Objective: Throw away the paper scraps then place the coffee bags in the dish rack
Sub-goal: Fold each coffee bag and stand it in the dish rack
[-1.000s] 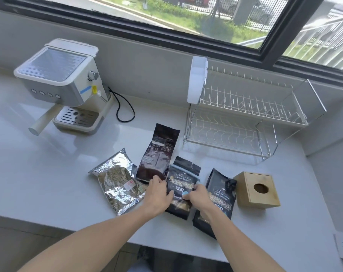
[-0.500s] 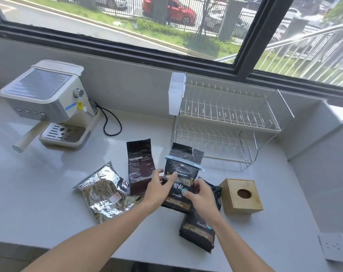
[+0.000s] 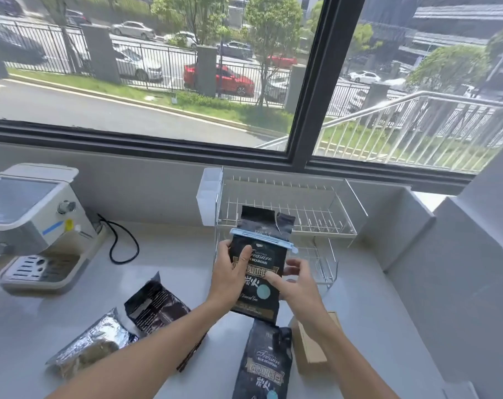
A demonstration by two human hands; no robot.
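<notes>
I hold a black coffee bag with a pale blue clip upright in the air, in front of the wire dish rack. My left hand grips its left side, thumb across the label. My right hand holds its right edge. A second black coffee bag lies on the counter below. A dark brown bag and a silver foil bag lie to the left, partly behind my left forearm. No paper scraps are in view.
A white espresso machine with a black cord stands at the left. A wooden tissue box sits behind my right forearm. The window ledge and grey wall close off the back and right.
Both hands have lifted the clipped coffee bag off the counter and carried it up and towards the dish rack. The view has tilted upwards.
</notes>
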